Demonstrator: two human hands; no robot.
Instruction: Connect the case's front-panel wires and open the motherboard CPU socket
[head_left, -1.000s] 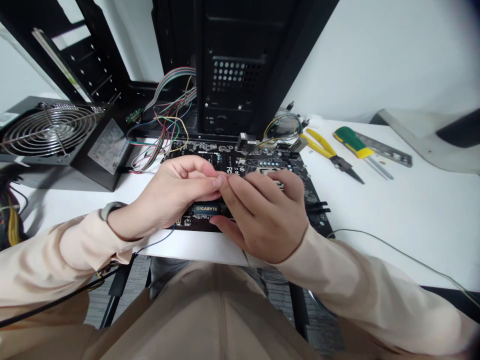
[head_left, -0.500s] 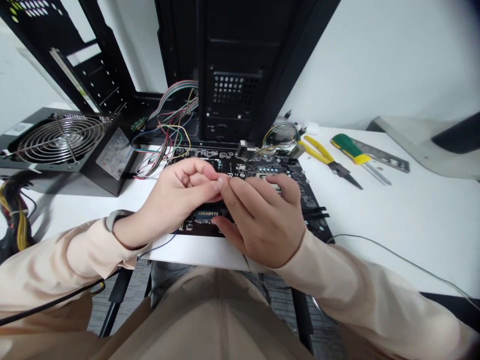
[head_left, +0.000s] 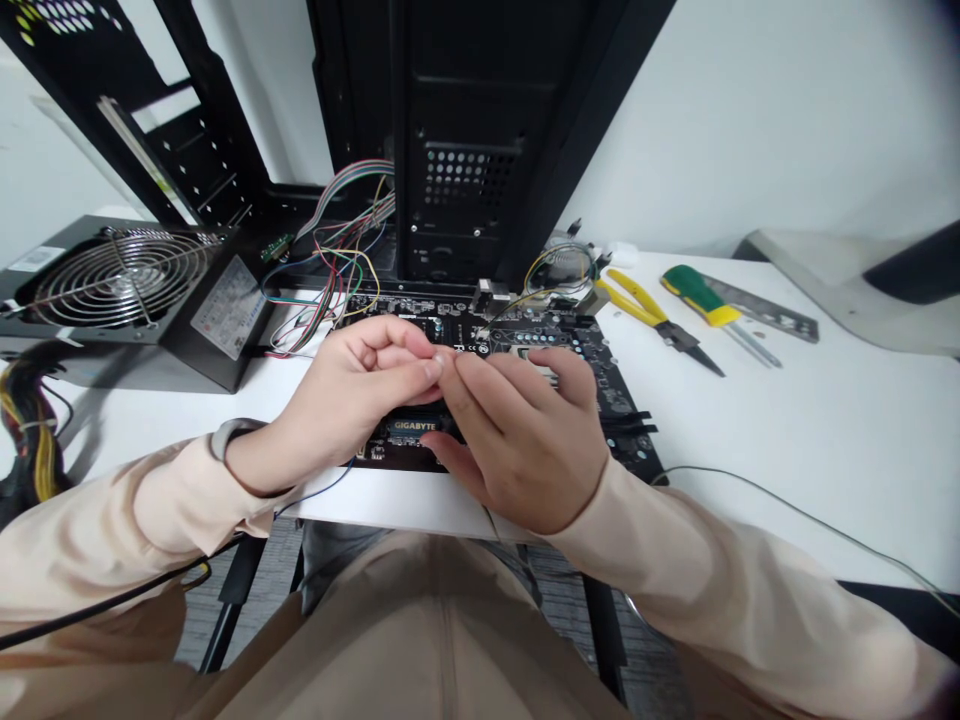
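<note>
My left hand is closed in a pinch, thumb against forefinger, over the motherboard. Whatever lies in that pinch is too small or hidden to make out. Against its fingertips press the fingertips of my right hand; these fingers lie together and bent, while the thumb points away lower down. The back of the right hand hides what its fingertips hold, if anything. Below both hands shows the board's GIGABYTE label. A thin dark wire runs across the white table to beneath my right wrist.
A black computer case stands behind the board, with coloured wires spilling out. At left sits a power supply with its cable bundle. Yellow-handled pliers, a green-yellow screwdriver and a metal strip lie at right.
Both hands keep the same pose, fingertips together. The whole view has shifted very slightly; nothing has visibly been taken up or let go.
</note>
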